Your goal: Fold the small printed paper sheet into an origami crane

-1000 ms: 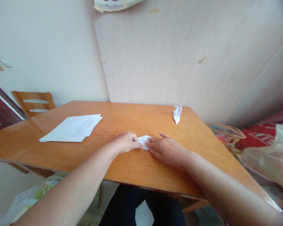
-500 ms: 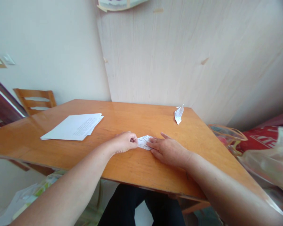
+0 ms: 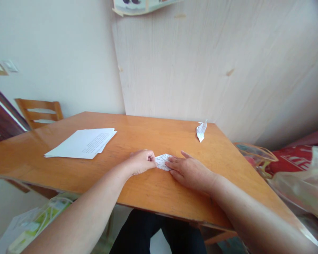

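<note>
A small piece of folded printed paper (image 3: 162,162) lies on the wooden table (image 3: 153,188) between my hands. At its left tip, my left hand (image 3: 143,162) is closed, thumb and curled forefinger pinching the paper. My right hand (image 3: 188,170) rests flat on the paper's right end, fingers stretched out and covering that part. Farther back on the right stands a folded paper figure (image 3: 201,131), with a pointed end toward me; neither hand touches it.
A stack of printed sheets (image 3: 81,143) lies on the table's left side. Behind that is a wooden chair (image 3: 39,111). Bags, one of them red (image 3: 293,158), crowd the table's right side. A plastic bag (image 3: 46,215) is below the front edge on the left.
Hardly anything differs. The view has shifted slightly, and my left thumb looks straighter against the paper's left tip. My right hand stays flat on the folded paper.
</note>
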`<state>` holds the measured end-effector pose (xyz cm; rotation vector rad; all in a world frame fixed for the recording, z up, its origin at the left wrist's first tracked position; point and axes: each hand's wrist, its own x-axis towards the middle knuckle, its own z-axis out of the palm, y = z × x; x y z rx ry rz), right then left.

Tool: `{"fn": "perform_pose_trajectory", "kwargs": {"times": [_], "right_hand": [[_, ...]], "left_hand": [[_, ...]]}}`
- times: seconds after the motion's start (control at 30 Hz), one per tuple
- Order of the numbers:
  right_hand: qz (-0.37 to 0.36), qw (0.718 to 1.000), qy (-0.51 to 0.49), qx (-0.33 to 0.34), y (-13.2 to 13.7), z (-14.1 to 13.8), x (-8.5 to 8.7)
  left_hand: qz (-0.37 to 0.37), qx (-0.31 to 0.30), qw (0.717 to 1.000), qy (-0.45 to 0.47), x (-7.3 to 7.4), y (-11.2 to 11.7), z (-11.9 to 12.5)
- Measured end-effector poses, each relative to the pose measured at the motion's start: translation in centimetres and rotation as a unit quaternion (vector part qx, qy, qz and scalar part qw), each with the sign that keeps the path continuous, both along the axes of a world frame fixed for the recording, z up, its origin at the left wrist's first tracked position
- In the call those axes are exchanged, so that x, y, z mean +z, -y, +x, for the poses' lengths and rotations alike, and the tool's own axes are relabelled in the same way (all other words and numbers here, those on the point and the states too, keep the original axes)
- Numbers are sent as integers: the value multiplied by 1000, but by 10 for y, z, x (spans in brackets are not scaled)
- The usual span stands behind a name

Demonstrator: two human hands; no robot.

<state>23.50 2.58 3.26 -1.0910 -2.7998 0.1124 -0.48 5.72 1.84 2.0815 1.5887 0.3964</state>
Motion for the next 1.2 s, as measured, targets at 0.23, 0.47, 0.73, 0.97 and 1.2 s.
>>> {"fn": "perform_pose_trajectory", "kwargs": {"times": [0.23,0.47,0.73,0.97,1.2], "right_hand": [[-3,1000,-19,-4,0,-1,0],[-25,999,-37,-5,-1,1,-1],[-27,997,-78,-9,-6,8,-2],[3,997,-57,-44,-12,5,-12],[-16,998,-17,-52,-15,13,-14]], "left_hand": [[185,-27,981,-60,4,10,20],[164,-125,975,-77,2,12,21],[172,-132,972,-90,-1,8,17],[194,-131,969,-72,-8,5,16],[196,-128,970,-74,-8,6,16]]}}
